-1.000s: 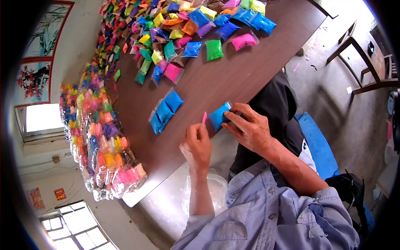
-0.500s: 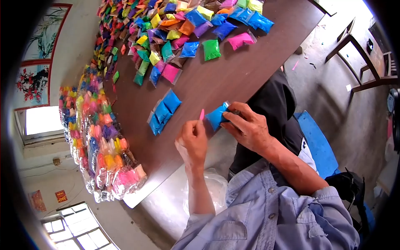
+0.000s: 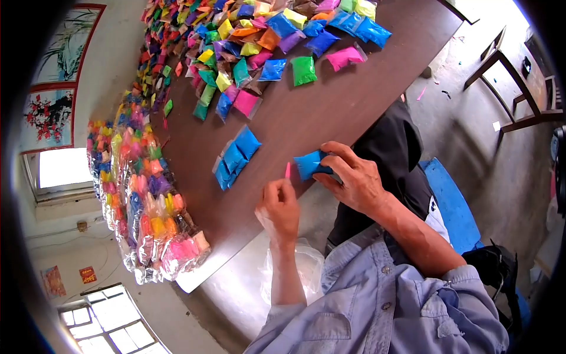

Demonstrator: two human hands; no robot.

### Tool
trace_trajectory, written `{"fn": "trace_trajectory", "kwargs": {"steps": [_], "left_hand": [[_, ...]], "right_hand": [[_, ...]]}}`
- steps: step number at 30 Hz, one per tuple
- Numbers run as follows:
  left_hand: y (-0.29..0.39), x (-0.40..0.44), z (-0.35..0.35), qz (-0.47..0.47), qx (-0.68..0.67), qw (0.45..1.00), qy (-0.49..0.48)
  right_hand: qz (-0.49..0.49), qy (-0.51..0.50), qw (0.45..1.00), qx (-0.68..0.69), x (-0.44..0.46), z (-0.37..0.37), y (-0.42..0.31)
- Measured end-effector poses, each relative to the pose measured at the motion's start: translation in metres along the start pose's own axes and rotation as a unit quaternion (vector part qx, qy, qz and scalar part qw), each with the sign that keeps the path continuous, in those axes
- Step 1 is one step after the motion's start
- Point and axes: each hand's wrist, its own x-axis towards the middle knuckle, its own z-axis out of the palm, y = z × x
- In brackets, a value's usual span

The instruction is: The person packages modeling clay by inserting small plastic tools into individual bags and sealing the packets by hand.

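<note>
My left hand [image 3: 278,203] is closed in a pinch on a thin pink piece [image 3: 288,170] that sticks up from between thumb and finger. To its right, my right hand [image 3: 352,179] grips a small blue packet [image 3: 309,165] by its right side, over the table's near edge. The pink piece stands just left of the packet, apart from it. Farther left on the brown table [image 3: 289,118] lie several blue packets [image 3: 234,157] joined side by side.
A large heap of coloured packets [image 3: 247,50] covers the far part of the table. Clear bags of coloured packets [image 3: 147,200] line its left side. A translucent bag [image 3: 295,271] is below my left forearm. A wooden chair [image 3: 513,88] stands at the right.
The blue packet has turned more level in my right hand, whose fingers have shifted on it. My left hand still pinches the pink piece, with only a slight shift.
</note>
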Motion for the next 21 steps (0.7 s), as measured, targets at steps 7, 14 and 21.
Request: {"fn": "trace_trajectory", "kwargs": {"steps": [7,14,21], "left_hand": [[0.034,-0.006,0.001,0.028,-0.055,0.998,-0.008],[0.006,-0.01,0.004,0.038,0.015,0.999,0.009],[0.005,-0.01,-0.002,-0.011,0.008,0.999,0.04]], "right_hand": [[0.0,0.0,1.0,0.001,0.0,0.0,-0.002],[-0.002,-0.009,1.0,0.012,0.0,-0.001,-0.001],[0.004,-0.006,1.0,0.011,-0.001,0.001,-0.001]]}}
